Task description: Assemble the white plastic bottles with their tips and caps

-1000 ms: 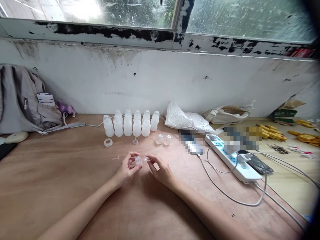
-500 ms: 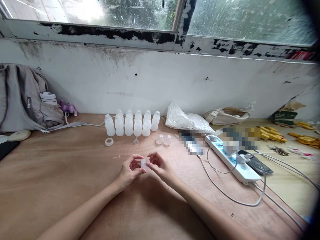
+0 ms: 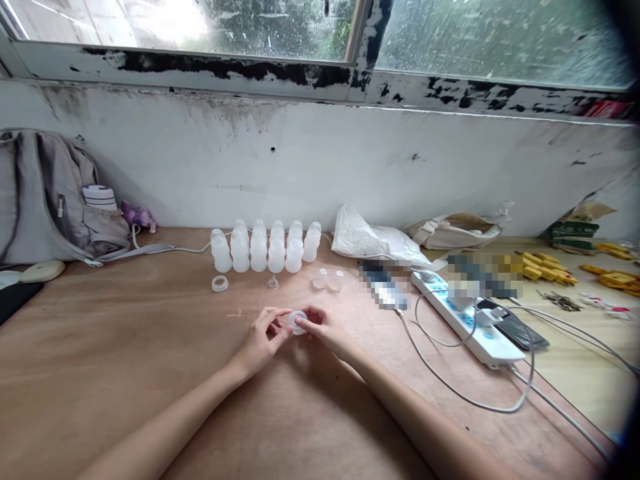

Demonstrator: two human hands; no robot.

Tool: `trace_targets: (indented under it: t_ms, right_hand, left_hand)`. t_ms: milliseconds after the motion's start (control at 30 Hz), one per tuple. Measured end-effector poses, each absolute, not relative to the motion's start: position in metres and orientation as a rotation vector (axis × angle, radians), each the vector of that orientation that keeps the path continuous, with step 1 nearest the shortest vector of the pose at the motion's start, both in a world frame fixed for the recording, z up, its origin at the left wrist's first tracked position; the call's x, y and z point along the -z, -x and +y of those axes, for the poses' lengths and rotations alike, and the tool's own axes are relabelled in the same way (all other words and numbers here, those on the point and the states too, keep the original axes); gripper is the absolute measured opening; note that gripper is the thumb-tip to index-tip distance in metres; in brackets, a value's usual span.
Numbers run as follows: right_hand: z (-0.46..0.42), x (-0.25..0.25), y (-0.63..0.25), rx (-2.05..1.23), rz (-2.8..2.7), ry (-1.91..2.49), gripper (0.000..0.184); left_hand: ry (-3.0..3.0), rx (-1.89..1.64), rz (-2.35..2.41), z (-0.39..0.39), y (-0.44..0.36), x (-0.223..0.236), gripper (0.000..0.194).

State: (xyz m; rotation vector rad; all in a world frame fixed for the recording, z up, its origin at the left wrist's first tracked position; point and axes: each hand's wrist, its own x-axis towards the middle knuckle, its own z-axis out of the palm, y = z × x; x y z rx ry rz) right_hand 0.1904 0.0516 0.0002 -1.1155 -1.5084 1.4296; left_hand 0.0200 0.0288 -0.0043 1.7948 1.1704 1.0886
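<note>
A translucent screw ring point(image 3: 293, 319) for a baby bottle is held between both hands, turned so its round opening faces me. My left hand point(image 3: 260, 341) pinches its left side with fingertips and thumb. On the right side, my right hand point(image 3: 327, 331) grips the ring, its thumb pressed across the opening. The clear teat seen earlier is mostly hidden by the ring and fingers. Beyond the hands, another ring point(image 3: 220, 284) lies on the table, and a clear teat point(image 3: 273, 283) stands upright. Two clear round pieces point(image 3: 335, 283) lie farther right.
Several frosted bottles point(image 3: 259, 252) stand in rows near the wall. A white plastic bag point(image 3: 357, 233), a blurred phone point(image 3: 384, 285) and a power strip point(image 3: 465, 323) with looping cables occupy the right side. At the far left sits a grey backpack point(image 3: 47, 200).
My right hand has brought the clear teat to the ring. The ring has turned to face me and shifted slightly right, and my right thumb now presses over its opening.
</note>
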Motion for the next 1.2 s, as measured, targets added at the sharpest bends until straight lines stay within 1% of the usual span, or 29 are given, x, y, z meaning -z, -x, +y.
trace_targets:
  t_ms: [200, 400, 500, 667, 867, 1200]
  right_hand:
    - [0.058, 0.009, -0.19, -1.169, -1.609, 1.145, 0.026]
    - [0.078, 0.009, -0.186, -1.298, -1.587, 1.076, 0.029]
    - [0.089, 0.009, -0.183, -1.296, -1.627, 1.073, 0.029]
    - [0.089, 0.01, -0.178, -1.216, -1.705, 1.076, 0.03]
    - [0.083, 0.009, -0.179, -0.995, -1.708, 1.083, 0.028]
    - [0.082, 0.008, -0.18, -1.152, -1.567, 0.979, 0.025]
  left_hand:
    - [-1.78, -1.043, 1.196, 0.046, -0.029, 0.001, 0.021]
    - [-1.691, -1.035, 1.167, 0.079, -0.031, 0.01, 0.022]
    - [-1.649, -1.032, 1.169, 0.086, -0.03, 0.016, 0.024]
    - [-1.669, -1.057, 1.181, 0.085, -0.028, 0.018, 0.022]
    - [-1.714, -1.121, 1.211, 0.08, -0.028, 0.01, 0.017]
    - [-1.703, -1.151, 1.18, 0.076, -0.027, 0.008, 0.018]
